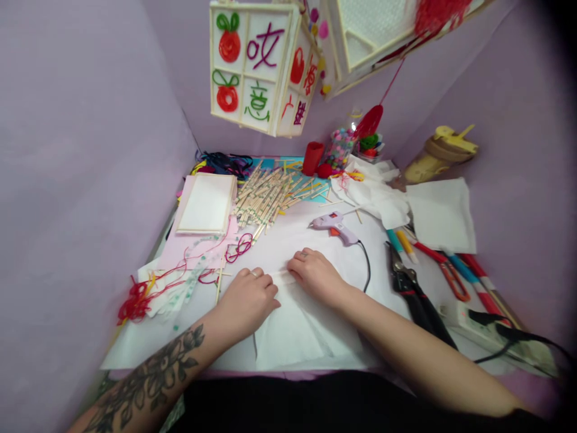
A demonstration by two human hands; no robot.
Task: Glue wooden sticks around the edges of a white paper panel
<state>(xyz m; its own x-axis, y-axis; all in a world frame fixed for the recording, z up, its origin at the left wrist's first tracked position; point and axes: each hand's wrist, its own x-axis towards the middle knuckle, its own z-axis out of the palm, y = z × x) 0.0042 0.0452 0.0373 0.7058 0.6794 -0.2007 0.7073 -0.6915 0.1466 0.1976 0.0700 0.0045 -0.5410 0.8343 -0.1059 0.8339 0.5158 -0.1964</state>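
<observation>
A thin white sheet of paper (293,337) lies near the front of the table, its far edge running between my two hands. My left hand (250,300) is closed on the left part of that edge, fingers curled. On the right part, my right hand (318,276) pinches the same edge with bent fingers; the fingertips are partly hidden. Beyond my right hand a lilac glue gun (336,225) rests on its side. Thin sticks (219,279) and a loop of purple-red cord (238,248) lie just past my left hand.
A stick-framed lantern (247,66) hangs above the back, beside another frame (374,48). Bundled sticks (265,198) and a white framed panel (205,203) lie behind. Black pruning shears (406,276), markers (406,243) and a power strip (473,325) line the right; red yarn (135,300) lies left.
</observation>
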